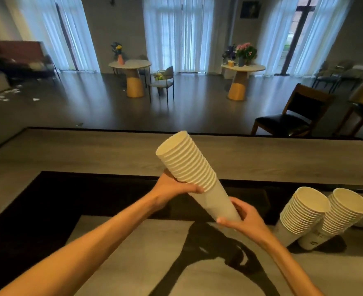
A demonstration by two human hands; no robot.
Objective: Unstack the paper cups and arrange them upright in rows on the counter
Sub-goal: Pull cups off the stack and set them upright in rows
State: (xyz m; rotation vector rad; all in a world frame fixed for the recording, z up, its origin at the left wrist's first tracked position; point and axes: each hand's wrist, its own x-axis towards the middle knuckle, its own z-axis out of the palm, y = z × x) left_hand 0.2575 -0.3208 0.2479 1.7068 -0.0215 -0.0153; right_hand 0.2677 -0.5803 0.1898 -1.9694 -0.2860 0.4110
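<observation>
Head view: left hand and right hand both gripped one tilted cup stack; two stacks near table's right edge bore illegible print.

So both forearms are bare all the way up to where the picture cuts off, no sleeves or cuffs showing anywhere. The slim left hand and slim right hand have no gloves, and I see no rings, watch or bracelet. Fingernails look short and plain.
</observation>
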